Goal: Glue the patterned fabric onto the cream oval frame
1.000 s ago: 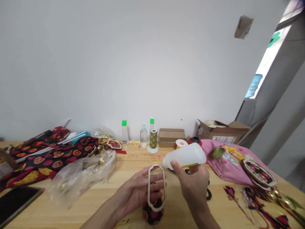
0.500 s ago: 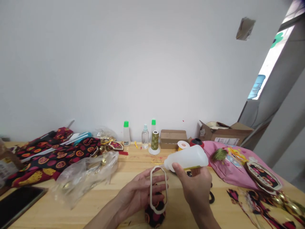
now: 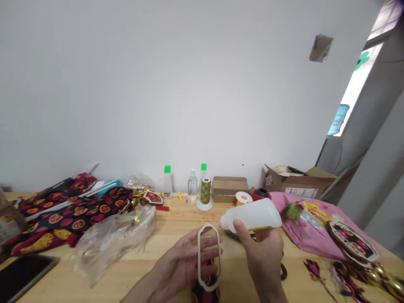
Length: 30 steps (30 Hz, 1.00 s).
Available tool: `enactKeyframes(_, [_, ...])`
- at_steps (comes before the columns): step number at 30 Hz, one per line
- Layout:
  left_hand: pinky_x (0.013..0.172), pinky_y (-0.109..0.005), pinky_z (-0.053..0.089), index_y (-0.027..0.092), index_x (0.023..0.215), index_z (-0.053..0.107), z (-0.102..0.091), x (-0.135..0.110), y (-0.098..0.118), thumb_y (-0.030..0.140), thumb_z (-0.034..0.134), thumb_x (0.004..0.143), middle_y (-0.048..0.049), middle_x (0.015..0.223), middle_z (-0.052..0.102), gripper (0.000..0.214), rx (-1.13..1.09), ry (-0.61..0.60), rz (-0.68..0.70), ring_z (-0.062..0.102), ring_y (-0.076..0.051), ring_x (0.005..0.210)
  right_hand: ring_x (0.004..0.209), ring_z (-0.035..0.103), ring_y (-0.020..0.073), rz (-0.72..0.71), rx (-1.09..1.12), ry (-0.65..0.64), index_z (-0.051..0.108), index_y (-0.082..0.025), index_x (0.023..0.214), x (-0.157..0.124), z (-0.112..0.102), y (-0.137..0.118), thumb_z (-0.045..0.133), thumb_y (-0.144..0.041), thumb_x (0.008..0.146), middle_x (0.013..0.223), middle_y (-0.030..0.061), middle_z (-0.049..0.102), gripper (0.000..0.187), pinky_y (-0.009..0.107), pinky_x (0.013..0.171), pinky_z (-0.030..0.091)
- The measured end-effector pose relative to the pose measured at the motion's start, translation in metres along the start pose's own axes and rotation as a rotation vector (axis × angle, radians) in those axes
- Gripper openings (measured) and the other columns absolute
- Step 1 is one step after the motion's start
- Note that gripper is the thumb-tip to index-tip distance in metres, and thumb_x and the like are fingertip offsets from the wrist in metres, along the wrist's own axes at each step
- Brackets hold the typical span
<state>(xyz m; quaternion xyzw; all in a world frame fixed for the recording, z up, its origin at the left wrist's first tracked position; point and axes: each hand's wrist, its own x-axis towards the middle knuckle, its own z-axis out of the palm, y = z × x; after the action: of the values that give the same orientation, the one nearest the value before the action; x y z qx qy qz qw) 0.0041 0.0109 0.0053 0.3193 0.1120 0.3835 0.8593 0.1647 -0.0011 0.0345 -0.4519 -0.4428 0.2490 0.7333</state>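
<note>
Left hand (image 3: 176,263) holds a pale frame (image 3: 199,257) over the counter (image 3: 240,280), fingers spread behind it. Beside it, a white bottle (image 3: 259,213) tilts, gripped by the right hand (image 3: 264,248), tip near the frame's top.

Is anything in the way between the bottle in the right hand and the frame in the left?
Nothing visible. The translucent white bottle in the right hand is tilted, its narrow end close to the upper end of the cream-coloured frame held by the left hand.
</note>
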Motion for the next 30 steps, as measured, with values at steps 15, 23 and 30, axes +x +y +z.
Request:
enactKeyframes(15, [0.07, -0.03, 0.041, 0.012, 0.11, 0.044, 0.001, 0.0007, -0.0017, 0.009, 0.045, 0.075, -0.0134, 0.103, 0.055, 0.035, -0.007, 0.051, 0.017, 0.054, -0.023, 0.095, 0.074, 0.062, 0.0235, 0.174, 0.083, -0.005, 0.05, -0.009, 0.105, -0.0017, 0.0046, 0.0042, 0.071, -0.026, 0.053, 0.079, 0.0111, 0.067, 0.059, 0.033, 0.07, 0.048])
enactKeyframes(23, [0.068, -0.029, 0.042, 0.013, 0.106, 0.046, 0.0036, 0.0016, -0.0015, 0.008, 0.046, 0.076, -0.0124, 0.099, 0.058, 0.03, -0.019, 0.097, 0.009, 0.058, -0.02, 0.086, 0.074, 0.062, 0.0231, 0.169, 0.066, -0.009, 0.049, -0.009, 0.107, -0.0011, 0.0064, 0.0031, 0.071, -0.025, 0.051, 0.08, 0.0115, 0.067, 0.062, 0.032, 0.067, 0.049])
enactKeyframes(30, [0.07, -0.03, 0.042, 0.013, 0.111, 0.041, 0.0034, 0.0001, -0.0005, 0.01, 0.047, 0.076, -0.013, 0.099, 0.059, 0.036, -0.008, 0.117, 0.012, 0.058, -0.022, 0.09, 0.077, 0.061, 0.0235, 0.161, 0.098, 0.048, 0.053, -0.008, 0.103, -0.0014, 0.0041, 0.0081, 0.072, -0.025, 0.048, 0.082, 0.0119, 0.066, 0.061, 0.032, 0.068, 0.049])
